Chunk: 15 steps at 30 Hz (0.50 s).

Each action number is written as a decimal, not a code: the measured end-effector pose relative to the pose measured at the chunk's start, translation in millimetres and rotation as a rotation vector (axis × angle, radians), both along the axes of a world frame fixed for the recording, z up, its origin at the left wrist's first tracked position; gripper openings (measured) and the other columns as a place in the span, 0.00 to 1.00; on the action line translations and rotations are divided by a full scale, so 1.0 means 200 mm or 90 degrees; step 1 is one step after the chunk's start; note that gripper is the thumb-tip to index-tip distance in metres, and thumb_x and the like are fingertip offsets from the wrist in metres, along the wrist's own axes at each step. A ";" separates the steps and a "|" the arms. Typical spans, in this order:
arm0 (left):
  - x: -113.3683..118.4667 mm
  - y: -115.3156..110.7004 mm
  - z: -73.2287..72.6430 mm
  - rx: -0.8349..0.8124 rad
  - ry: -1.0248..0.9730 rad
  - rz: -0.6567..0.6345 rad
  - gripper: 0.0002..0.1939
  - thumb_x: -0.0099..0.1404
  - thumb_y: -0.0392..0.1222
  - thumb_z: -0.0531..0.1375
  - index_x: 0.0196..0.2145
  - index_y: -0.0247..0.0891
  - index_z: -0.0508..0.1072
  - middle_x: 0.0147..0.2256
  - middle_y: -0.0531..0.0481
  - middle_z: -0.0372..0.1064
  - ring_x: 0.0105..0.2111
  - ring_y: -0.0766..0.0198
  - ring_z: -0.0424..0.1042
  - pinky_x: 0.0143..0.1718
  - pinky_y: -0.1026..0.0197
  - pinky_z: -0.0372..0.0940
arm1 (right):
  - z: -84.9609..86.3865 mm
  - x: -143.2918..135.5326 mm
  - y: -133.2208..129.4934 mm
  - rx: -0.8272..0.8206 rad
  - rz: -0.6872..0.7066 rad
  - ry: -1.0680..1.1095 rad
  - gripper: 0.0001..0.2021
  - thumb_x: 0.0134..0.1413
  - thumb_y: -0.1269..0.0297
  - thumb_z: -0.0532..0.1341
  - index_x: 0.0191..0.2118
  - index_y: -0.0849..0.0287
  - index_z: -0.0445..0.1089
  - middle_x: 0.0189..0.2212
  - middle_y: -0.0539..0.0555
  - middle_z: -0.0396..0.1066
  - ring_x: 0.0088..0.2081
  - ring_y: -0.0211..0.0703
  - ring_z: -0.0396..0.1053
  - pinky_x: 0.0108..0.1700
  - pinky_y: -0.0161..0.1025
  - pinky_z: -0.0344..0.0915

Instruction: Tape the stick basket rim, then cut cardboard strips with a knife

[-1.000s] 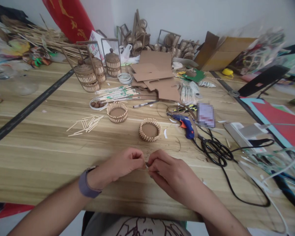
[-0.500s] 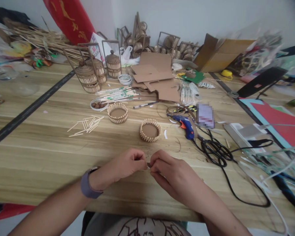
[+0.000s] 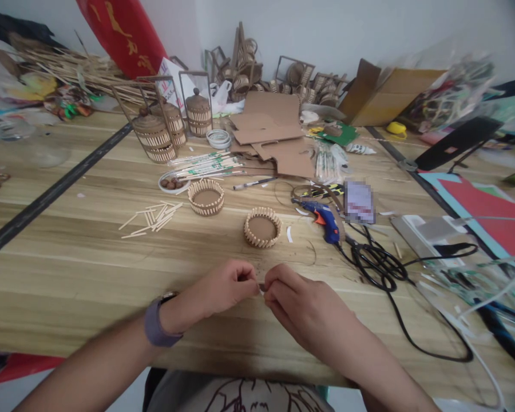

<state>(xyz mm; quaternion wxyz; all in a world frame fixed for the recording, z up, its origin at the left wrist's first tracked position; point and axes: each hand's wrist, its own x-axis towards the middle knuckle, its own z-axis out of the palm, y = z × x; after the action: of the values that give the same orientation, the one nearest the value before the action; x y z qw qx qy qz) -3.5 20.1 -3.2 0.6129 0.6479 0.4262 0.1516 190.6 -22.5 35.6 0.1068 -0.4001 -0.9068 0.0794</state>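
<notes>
- A small dark piece (image 3: 261, 288) with a pale edge sits between the fingertips of both hands, near the front of the bench (image 3: 90, 297); most of it is hidden, so its full shape cannot be told.
- The left hand (image 3: 232, 283) pinches one end between thumb and forefinger, its other fingers curled; a purple wristband (image 3: 157, 327) circles that wrist.
- The right hand (image 3: 295, 298) pinches the other end, fingers bunched and back of the hand upward.
- Just beyond the hands stands a round stick-walled basket (image 3: 261, 241) with a brown base, open at the top.
- A curved white paper strip (image 3: 289, 234) lies just to its right.
- A second stick-walled basket (image 3: 206, 210) stands farther back and to the left.
- Loose short sticks (image 3: 154, 218) are scattered left of that one.
- Behind them, a shallow dish (image 3: 160, 184) holds round brown balls (image 3: 171, 183), near a row of wrapped sticks (image 3: 210, 166).
- A pen (image 3: 254, 183) lies in front of stacked cardboard pieces (image 3: 271, 117).
- To the right, a blue glue gun (image 3: 332, 229) with an orange trigger lies on its side, near a coiled black cable (image 3: 380, 269) and a white power strip (image 3: 427, 236).
- Lidded stick baskets with tall frame handles (image 3: 198, 117) stand at the back left; more small baskets (image 3: 242, 77) are heaped against the wall, left of an open cardboard box (image 3: 390, 97).
</notes>
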 end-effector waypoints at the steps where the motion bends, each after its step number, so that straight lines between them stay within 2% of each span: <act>1: 0.00 0.00 0.00 0.000 0.004 0.003 0.08 0.58 0.43 0.56 0.25 0.38 0.64 0.23 0.58 0.55 0.26 0.66 0.54 0.26 0.63 0.48 | 0.00 0.00 0.00 0.017 0.000 -0.006 0.08 0.60 0.76 0.55 0.33 0.59 0.68 0.35 0.53 0.71 0.25 0.36 0.66 0.24 0.35 0.55; 7: 0.01 0.00 0.02 0.009 0.022 0.012 0.07 0.57 0.43 0.54 0.25 0.38 0.64 0.22 0.57 0.55 0.25 0.66 0.53 0.25 0.62 0.47 | -0.02 -0.02 -0.01 0.073 -0.027 -0.029 0.08 0.59 0.78 0.55 0.32 0.59 0.67 0.34 0.53 0.70 0.23 0.36 0.62 0.23 0.36 0.53; 15: 0.02 0.02 0.00 0.015 0.026 0.019 0.08 0.55 0.45 0.54 0.24 0.38 0.64 0.22 0.58 0.53 0.24 0.67 0.52 0.24 0.63 0.46 | 0.00 -0.03 -0.04 0.140 -0.042 -0.088 0.11 0.53 0.82 0.54 0.30 0.57 0.65 0.32 0.52 0.71 0.25 0.38 0.66 0.22 0.36 0.53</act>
<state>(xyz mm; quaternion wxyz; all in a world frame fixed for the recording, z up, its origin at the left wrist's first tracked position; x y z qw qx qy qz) 0.1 23.1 -2.7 0.5942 0.6516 0.4461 0.1526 184.8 -30.4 34.9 0.0896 -0.4200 -0.9016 -0.0523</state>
